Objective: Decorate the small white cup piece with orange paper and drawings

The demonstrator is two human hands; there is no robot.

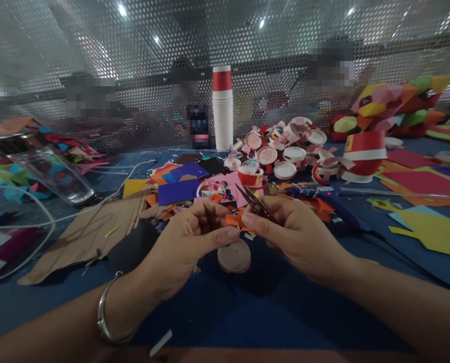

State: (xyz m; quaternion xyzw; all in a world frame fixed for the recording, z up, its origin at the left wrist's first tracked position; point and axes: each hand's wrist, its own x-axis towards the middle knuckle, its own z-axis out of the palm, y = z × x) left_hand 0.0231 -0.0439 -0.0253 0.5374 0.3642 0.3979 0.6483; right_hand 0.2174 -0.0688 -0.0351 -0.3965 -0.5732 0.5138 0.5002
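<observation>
Between my two hands is a small orange paper strip (234, 220). My left hand (189, 234), with a silver bangle at the wrist, pinches the strip's left end between thumb and fingers. My right hand (291, 229) has its thumb and fingertips on the strip's right end and also holds a pair of scissors (258, 204), blades pointing up and to the left. The handles are mostly hidden in the palm. Just below the strip, a round cut-off cup base (234, 256) lies on the blue table.
A stack of paper cups (223, 111) stands at the back, beside a heap of cut cup pieces (285, 151). A blue glue gun (346, 209) with a cable lies right. A glass bottle (54, 171), cardboard (85, 237) and a white cable lie left. Yellow paper (437, 232) lies far right.
</observation>
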